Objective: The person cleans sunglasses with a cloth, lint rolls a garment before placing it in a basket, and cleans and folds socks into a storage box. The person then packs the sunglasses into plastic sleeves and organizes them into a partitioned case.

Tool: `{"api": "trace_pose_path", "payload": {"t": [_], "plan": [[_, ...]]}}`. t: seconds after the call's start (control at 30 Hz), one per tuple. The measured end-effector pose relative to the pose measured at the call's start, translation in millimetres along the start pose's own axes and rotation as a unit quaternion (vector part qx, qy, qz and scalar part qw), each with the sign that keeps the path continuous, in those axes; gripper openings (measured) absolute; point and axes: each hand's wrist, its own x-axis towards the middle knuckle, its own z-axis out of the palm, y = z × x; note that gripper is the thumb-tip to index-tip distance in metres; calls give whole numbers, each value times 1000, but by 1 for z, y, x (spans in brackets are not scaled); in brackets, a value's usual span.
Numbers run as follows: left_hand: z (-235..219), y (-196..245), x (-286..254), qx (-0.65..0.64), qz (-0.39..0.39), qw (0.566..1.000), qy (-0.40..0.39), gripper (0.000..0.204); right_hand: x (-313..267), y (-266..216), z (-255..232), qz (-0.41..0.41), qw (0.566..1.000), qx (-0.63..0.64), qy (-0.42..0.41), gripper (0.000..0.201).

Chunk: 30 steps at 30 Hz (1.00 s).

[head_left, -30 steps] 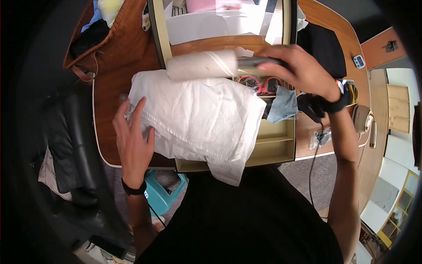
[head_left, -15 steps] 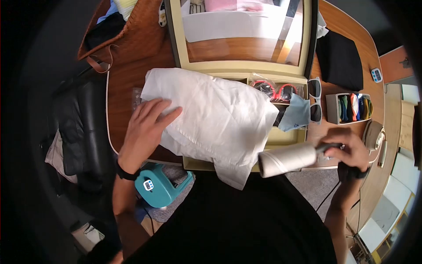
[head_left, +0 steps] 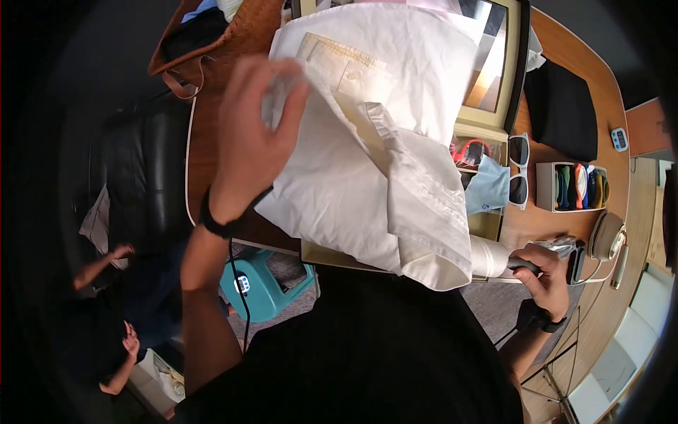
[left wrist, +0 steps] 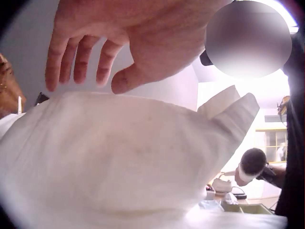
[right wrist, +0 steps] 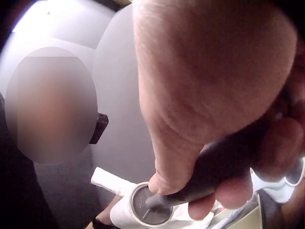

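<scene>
A white garment (head_left: 339, 191) billows over the glass-lidded case, its folded-over end at the front right and a buttoned patch showing at the back. My left hand (head_left: 254, 134), blurred in the head view, is over its left side. In the left wrist view the left hand's fingers (left wrist: 81, 64) hang apart and nearly straight, fingertips right at the upper edge of the raised fabric. At the front right my right hand (head_left: 544, 283) grips the black handle of a lint roller (head_left: 489, 258). Fabric hides part of its white roll. The right wrist view shows the roller's grey end cap (right wrist: 152, 202) beyond the thumb.
The case's raised glass lid (head_left: 487, 92) stands behind. Red-framed glasses (head_left: 472, 150) and a blue cloth (head_left: 487, 185) lie in the case, with white sunglasses (head_left: 519, 169), a sock box (head_left: 545, 185) and headphones (head_left: 607, 237) at the right. A teal stool (head_left: 265, 297) stands in front.
The lint roller has moved from above the garment to the front right. The left hand has moved away from me, and the garment has spread up and back, uncovering the buttoned patch.
</scene>
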Motion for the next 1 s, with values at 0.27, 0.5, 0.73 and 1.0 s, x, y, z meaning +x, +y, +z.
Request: {"api": "trace_pose_path", "payload": {"t": [0.27, 0.5, 0.73, 1.0], "plan": [[-3, -6, -95, -21, -165, 972, -167, 37, 52, -14, 24, -73, 991, -108, -12, 26], [0, 11, -111, -10, -134, 980, -144, 45, 99, -11, 41, 38, 980, -46, 191, 26], [15, 36, -151, 66, 18, 976, -205, 36, 54, -22, 51, 2, 991, -91, 101, 25], [36, 41, -161, 60, 152, 942, -294, 31, 79, -18, 34, -15, 959, -274, 65, 29]]}}
